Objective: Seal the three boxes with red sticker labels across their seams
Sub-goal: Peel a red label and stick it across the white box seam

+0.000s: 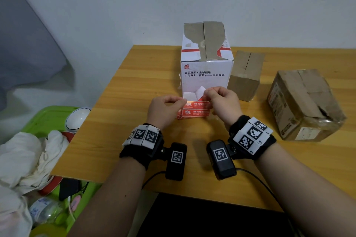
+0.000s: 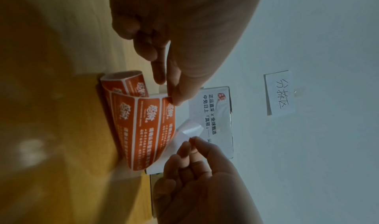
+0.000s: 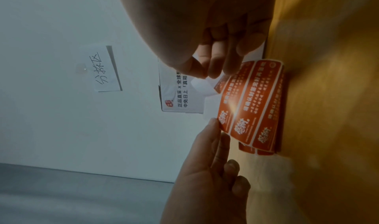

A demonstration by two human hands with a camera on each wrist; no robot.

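A strip of red sticker labels point(image 1: 193, 109) is held above the table point(image 1: 134, 90), just in front of the white box point(image 1: 206, 67). Its edge is pinched by the left hand point(image 1: 163, 108), and a peeled corner point(image 1: 200, 90) is pinched by the right hand point(image 1: 221, 100). Two brown boxes, a small one point(image 1: 245, 77) and a larger one point(image 1: 304, 104), are seen to the right of the white box, apart from both hands.
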